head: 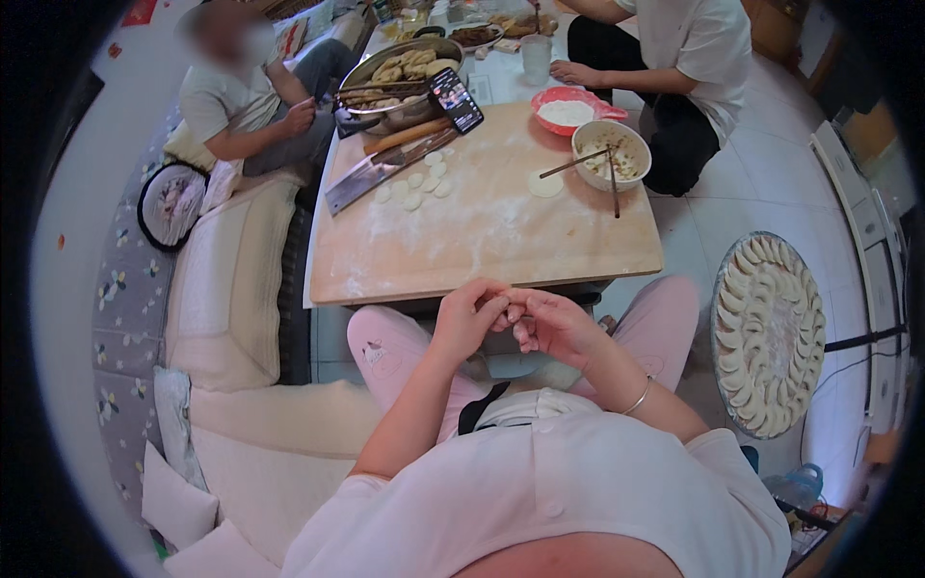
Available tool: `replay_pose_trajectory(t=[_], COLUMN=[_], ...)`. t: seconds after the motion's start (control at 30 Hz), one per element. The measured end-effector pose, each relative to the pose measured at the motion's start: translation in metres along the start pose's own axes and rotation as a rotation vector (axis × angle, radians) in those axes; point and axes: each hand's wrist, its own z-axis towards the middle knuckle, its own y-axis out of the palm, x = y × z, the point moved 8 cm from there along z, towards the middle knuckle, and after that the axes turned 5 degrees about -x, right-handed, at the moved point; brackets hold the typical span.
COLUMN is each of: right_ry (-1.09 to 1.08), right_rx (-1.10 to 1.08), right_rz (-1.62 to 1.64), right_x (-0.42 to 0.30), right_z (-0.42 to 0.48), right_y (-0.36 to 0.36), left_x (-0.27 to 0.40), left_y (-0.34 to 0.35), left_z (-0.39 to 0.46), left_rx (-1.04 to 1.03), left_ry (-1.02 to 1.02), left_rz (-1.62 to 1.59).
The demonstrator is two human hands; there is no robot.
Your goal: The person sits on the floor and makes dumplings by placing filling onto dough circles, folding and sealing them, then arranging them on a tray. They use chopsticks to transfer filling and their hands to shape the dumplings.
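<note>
My left hand (470, 314) and my right hand (560, 326) meet in front of the table's near edge, above my lap. The left thumb and fingers touch the right hand's fingertips; whether anything small lies between them is hidden. The right hand's lower fingers are loosely curled and apart, with pale residue on them. Beyond the hands lies a floured wooden board (462, 253). One larger round dough wrapper (545, 185) lies beside a bowl of filling (620, 148) with chopsticks (612, 180). Several small dough discs (415, 180) lie near a cleaver (361, 182).
A rolling pin (408, 135) and a lit phone (455, 100) lean by a large metal basin of food (401, 108). A red bowl of flour (567, 112) stands far right. A round tray of dumplings (780, 383) is at my right. Two people (238, 108) sit beyond.
</note>
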Motion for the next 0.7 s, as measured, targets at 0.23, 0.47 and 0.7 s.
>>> replay_pose_trajectory(t=[0.23, 0.47, 0.7], right_ry=[0.057, 0.009, -0.154], right_rx=[0.190, 0.530, 0.454], right_rz=[-0.552, -1.164, -1.305], right_x=[-0.003, -0.021, -0.017], right_z=[-0.001, -0.015, -0.024], right_y=[-0.028, -0.072, -0.086], left_x=[-0.024, 0.000, 0.000], left_y=[0.004, 0.008, -0.003], left_z=[0.013, 0.049, 0.151], left_rx=[0.040, 0.005, 0.109], left_ry=[-0.092, 0.070, 0.198], left_rz=[0.148, 0.537, 0.689])
